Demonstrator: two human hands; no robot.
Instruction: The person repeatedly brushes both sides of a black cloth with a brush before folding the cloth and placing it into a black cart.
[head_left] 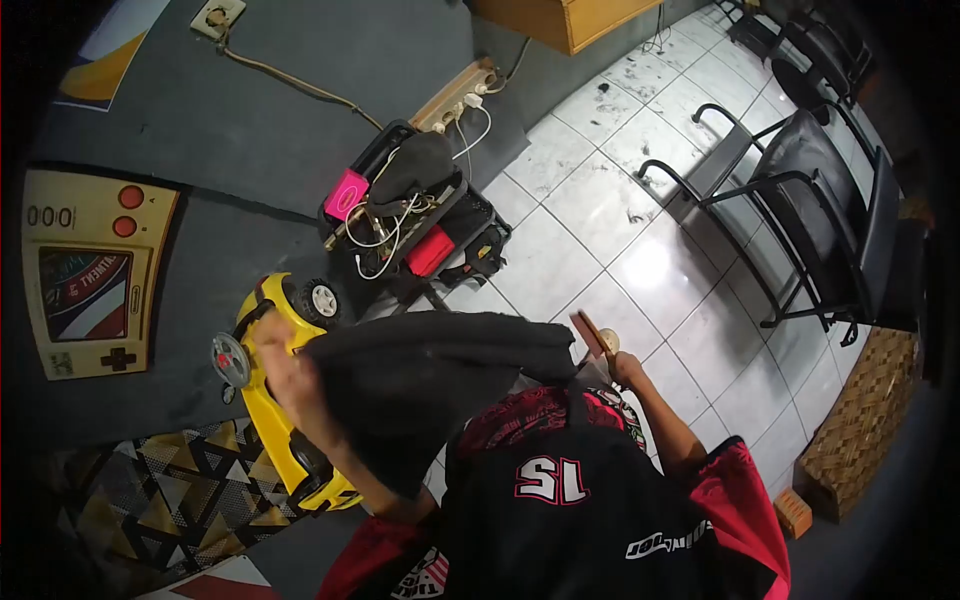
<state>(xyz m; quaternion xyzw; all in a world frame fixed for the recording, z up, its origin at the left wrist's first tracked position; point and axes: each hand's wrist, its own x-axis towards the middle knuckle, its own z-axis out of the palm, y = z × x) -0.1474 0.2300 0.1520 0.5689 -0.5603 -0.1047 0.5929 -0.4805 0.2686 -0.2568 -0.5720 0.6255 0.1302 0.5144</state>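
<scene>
Cloth (450, 350), black and wide, spreads between the 2 hands. The right hand (627, 370) is closed round a thin brown object (590, 333); the left hand (288, 368), blurred, is by a yellow toy car (270, 415), and I cannot tell whether it grips anything.

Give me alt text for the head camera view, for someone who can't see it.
Seen from above, a person's right hand holds a slim brown bar-shaped object, while the blurred left hand is over a yellow plastic toy car; whether they touch is unclear. Beyond are a cluttered black rack with white cables and a black metal-framed chair on white floor tiles.
</scene>
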